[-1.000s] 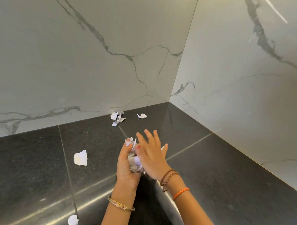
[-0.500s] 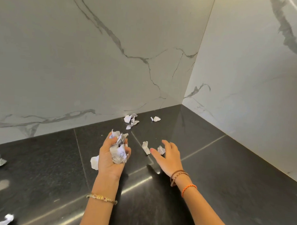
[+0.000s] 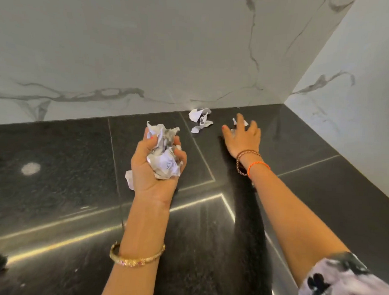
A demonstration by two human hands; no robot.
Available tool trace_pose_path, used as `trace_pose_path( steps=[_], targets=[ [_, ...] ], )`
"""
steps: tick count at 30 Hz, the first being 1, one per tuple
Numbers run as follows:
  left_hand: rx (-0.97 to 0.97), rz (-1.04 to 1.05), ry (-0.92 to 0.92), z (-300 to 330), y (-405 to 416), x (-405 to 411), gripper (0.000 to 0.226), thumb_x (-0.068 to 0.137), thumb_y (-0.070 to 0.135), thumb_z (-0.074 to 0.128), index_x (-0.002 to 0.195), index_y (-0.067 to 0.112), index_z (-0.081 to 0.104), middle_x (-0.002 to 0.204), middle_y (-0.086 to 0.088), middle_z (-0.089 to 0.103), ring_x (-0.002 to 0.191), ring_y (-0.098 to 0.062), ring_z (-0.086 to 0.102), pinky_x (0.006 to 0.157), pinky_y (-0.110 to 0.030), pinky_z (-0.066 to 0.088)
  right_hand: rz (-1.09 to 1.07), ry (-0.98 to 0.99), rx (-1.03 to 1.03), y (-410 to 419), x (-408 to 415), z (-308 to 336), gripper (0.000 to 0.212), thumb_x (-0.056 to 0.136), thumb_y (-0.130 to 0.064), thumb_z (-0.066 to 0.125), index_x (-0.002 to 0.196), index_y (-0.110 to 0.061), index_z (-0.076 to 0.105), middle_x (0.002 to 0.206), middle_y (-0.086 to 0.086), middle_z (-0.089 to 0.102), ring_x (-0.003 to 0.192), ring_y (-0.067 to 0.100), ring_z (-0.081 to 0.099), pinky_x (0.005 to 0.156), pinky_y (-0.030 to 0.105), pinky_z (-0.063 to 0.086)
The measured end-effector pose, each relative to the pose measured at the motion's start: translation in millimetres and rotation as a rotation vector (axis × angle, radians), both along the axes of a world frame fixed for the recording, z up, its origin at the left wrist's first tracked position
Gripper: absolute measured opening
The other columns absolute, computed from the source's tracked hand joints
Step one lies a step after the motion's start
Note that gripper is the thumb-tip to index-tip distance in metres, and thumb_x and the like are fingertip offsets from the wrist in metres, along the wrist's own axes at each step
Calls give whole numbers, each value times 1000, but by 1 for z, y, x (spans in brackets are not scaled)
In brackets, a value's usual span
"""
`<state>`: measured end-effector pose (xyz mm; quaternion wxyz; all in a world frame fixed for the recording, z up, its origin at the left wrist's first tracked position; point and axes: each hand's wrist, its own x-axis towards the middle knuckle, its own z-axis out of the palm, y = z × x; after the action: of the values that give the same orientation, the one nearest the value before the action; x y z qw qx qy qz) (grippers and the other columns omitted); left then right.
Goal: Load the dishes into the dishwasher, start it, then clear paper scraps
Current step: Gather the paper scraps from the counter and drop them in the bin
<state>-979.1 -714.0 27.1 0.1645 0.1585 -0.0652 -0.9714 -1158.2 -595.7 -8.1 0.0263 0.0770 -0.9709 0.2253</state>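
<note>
Crumpled white paper wad (image 3: 163,154), lumpy with no clear long side, gripped in left hand (image 3: 154,168) above dark countertop (image 3: 56,164). Right hand (image 3: 244,136) spread flat by torn scraps (image 3: 200,120) near back corner.

Bright, even light; glare streaks on the dark counter (image 3: 53,237); frame edges blur, perhaps from motion.

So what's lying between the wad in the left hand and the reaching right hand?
Head view: only bare dark countertop between left hand, its paper wad, and right hand; loose scraps lie farther back.
</note>
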Motion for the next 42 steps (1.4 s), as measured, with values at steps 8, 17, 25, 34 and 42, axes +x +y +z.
trace_pose_path(
  steps=[8, 17, 25, 34, 42],
  targets=[
    [-10, 20, -19, -7, 1, -7, 62, 58, 17, 63, 119, 11, 56, 94, -10, 62, 70, -19, 61, 53, -20, 48, 287, -16, -115, -53, -26, 7, 49, 87, -57, 46, 124, -25, 53, 132, 14, 46, 126, 31, 37, 107, 40, 30],
    [-17, 64, -13, -6, -2, -5, 42, 64, 16, 55, 106, 14, 57, 92, -7, 62, 74, -18, 58, 53, -19, 47, 382, 323, 225, -75, 8, 1, 36, 92, -43, 44, 116, -18, 55, 118, 9, 52, 110, 28, 46, 79, 33, 37],
    [-1, 49, -14, -10, 1, -7, 47, 69, 14, 55, 116, 15, 52, 98, -8, 59, 78, -18, 57, 50, -18, 49, 241, 189, 166, -39, 45, 10, 28, 94, -28, 44, 97, -7, 61, 96, 14, 61, 92, 35, 58, 70, 34, 42],
    [-258, -14, -69, -2, 31, 11, 21, 90, 8, 45, 91, 22, 61, 87, -4, 60, 72, -14, 58, 48, -20, 47, -194, -417, -1636, 8, 128, 69, 30, 87, -8, 44, 57, -12, 42, 40, -5, 28, 26, 5, 17, 30, 11, 15],
    [-187, -218, 116, 18, 80, 80, 20, 83, 22, 57, 92, 10, 70, 93, -11, 69, 84, -21, 67, 72, -31, 56, 2, -290, -1599, 1, 221, 123, 48, 83, 1, 50, 41, -21, 42, 36, -12, 30, 32, 2, 24, 39, 16, 25]
  ],
)
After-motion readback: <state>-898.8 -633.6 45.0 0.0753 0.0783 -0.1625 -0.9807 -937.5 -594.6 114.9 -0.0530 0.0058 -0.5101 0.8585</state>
